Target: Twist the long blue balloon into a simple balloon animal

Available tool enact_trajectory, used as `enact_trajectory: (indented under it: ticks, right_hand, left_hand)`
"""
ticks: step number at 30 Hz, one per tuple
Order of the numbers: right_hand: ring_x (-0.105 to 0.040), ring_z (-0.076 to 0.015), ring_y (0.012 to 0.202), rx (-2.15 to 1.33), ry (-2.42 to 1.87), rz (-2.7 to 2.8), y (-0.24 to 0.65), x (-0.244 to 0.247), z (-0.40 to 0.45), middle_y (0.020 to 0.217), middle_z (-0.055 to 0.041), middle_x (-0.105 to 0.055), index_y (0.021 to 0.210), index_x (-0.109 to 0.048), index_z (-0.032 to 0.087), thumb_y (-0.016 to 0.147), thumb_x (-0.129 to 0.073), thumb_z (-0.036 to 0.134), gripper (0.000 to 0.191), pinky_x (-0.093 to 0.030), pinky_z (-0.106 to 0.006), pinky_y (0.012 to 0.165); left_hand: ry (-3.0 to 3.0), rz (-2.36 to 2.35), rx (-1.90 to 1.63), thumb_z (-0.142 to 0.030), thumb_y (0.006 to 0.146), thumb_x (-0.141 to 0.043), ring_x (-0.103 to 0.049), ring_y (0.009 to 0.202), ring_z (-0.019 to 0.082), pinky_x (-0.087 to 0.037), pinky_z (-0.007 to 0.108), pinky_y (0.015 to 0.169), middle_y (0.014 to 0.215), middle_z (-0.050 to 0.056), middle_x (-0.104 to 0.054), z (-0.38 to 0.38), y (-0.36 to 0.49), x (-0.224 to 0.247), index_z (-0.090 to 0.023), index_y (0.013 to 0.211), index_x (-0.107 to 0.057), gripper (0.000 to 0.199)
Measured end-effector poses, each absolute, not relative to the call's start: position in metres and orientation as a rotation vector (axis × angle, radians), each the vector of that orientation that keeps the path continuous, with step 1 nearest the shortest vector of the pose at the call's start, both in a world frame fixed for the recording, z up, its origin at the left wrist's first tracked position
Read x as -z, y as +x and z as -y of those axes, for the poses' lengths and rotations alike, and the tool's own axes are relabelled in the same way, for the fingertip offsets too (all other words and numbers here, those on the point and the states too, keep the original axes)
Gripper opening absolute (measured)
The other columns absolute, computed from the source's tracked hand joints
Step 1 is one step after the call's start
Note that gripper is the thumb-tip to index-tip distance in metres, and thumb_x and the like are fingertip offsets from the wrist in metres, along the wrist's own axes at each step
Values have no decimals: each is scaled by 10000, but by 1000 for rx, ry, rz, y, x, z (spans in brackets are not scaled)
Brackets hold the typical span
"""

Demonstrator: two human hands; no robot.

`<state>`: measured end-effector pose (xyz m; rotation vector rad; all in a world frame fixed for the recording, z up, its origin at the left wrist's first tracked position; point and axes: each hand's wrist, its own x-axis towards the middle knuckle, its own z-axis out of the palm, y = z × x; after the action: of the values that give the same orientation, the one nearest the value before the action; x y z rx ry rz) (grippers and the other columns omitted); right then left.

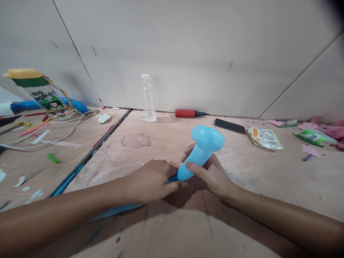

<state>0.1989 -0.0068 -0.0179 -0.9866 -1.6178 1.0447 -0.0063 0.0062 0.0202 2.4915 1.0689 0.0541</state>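
A light blue balloon (197, 154) with a wide rounded top and a narrower stem stands tilted between my hands. My right hand (215, 175) is wrapped round the stem, its thumb across the front. My left hand (156, 179) is closed on the darker, narrow lower end of the balloon, thumb and fingers pressed together. A further light blue length (118, 210) shows beneath my left forearm; whether it joins the balloon is hidden by the hand.
A clear bottle (149, 102), red pump (185, 113) and black phone (230, 126) lie or stand near the wall. Packets (264, 138) are at right. A yellow-lidded cup (43, 93), white cable (64, 134) and scraps are at left, past a gap in the table.
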Motion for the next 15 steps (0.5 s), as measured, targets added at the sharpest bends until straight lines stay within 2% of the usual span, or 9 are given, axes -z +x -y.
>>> enact_trajectory:
  ticks: [4, 7, 11, 15]
  right_hand:
    - [-665, -176, 669, -1100, -1067, 1467, 201, 18, 5, 835, -3, -664, 1082, -610, 227, 859, -770, 520, 401, -550, -315, 580]
    - [-649, -160, 595, -1092, -1007, 1364, 203, 18, 5, 800, 16, -657, 1051, -603, 228, 833, -797, 518, 412, -547, -307, 540]
    - [-635, -154, 574, -1051, -972, 1319, 206, 17, 2, 816, 7, -687, 1009, -600, 227, 835, -795, 476, 360, -546, -316, 557]
    - [-651, -189, 698, -1015, -961, 1353, 207, 16, -1, 777, 13, -643, 984, -600, 242, 847, -770, 467, 313, -562, -333, 639]
  left_hand:
    - [2351, -1171, 19, -582, 831, -673, -711, 799, 291, -431, 325, 627, 905, 65, -775, -7, -6, -30, -226, 1005, -757, 406]
    - [2283, -1191, 53, -628, 763, -725, -710, 756, 264, -439, 309, 617, 855, 38, -769, -8, -9, -36, -243, 958, -770, 433]
    - [2309, -1191, 10, -630, 830, -676, -661, 586, 218, -387, 290, 531, 706, 30, -733, -9, -13, -36, -218, 823, -750, 419]
    - [2386, -1104, -26, -577, 902, -644, -612, 520, 191, -366, 279, 518, 639, 15, -695, -10, -14, -30, -217, 749, -710, 397]
